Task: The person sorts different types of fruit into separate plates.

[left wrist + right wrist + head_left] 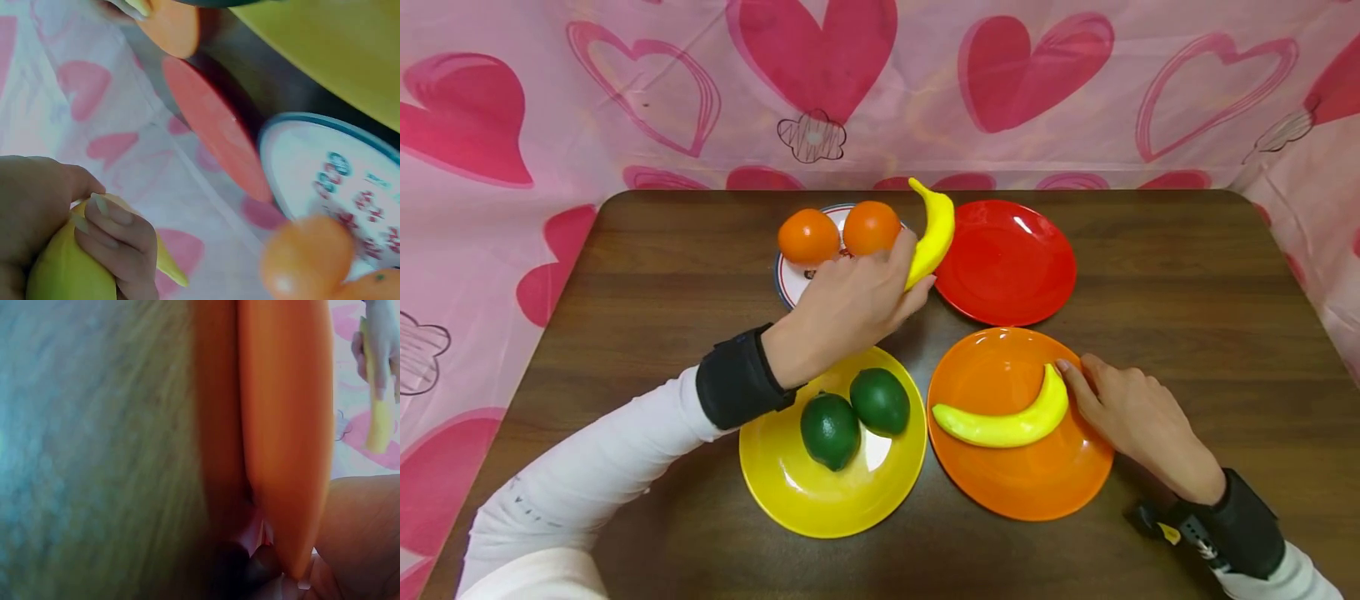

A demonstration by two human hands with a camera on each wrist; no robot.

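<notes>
My left hand (pixel 857 287) holds a yellow banana (pixel 934 233) above the table, its stem end pointing up and away. In the left wrist view the fingers are curled round that banana (pixel 72 269). At the right edge of an orange plate (pixel 985 483), my right hand (pixel 1138 417) grips the rim, thumb on the upper side. The right wrist view shows the plate (pixel 284 412) edge-on, with fingertips at its rim below. A second banana (pixel 1007 427) lies curved on the orange plate, its right end close to the right thumb.
Two oranges, one nearer the left (pixel 808 237), sit on a white patterned plate (pixel 786 279) behind the left hand. A red plate (pixel 1007 262) stands at the back right. Two green limes (pixel 830 430) rest on a yellow plate (pixel 820 517). Heart-patterned cloth (pixel 917 100) hangs behind the table.
</notes>
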